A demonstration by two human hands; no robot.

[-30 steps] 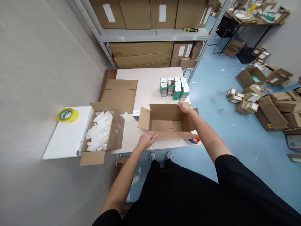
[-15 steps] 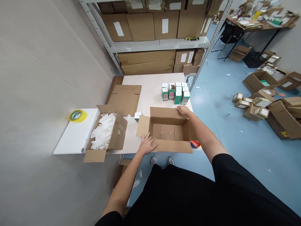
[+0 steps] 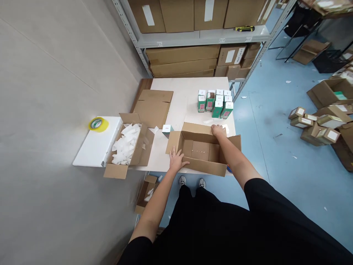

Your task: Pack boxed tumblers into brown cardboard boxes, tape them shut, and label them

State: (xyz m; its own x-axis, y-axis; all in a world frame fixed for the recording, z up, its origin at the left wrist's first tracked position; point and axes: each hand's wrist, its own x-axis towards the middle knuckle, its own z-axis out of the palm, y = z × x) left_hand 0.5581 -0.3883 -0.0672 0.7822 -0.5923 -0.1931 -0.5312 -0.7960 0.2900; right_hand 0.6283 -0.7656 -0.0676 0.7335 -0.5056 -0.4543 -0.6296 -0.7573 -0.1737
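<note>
An open, empty cardboard box sits slightly turned at the near edge of the table, its flaps folded outward. My right hand is closed over the far flap near its right end. My left hand lies with fingers spread against the near-left corner, touching the box and its near flap. Just beyond the left flap stands a small white-and-green carton. Several green-and-white cartons stand grouped behind the box on the right.
A box of white crumpled packing material stands on the left. Beside it, a yellow tape roll rests on a white slab. Flattened cardboard lies further back. A loaded shelf rises behind the table. Boxes sit on the floor at right.
The box has turned slightly clockwise, and its right flap now shows outward. Both hands have stayed on it. My view has shifted.
</note>
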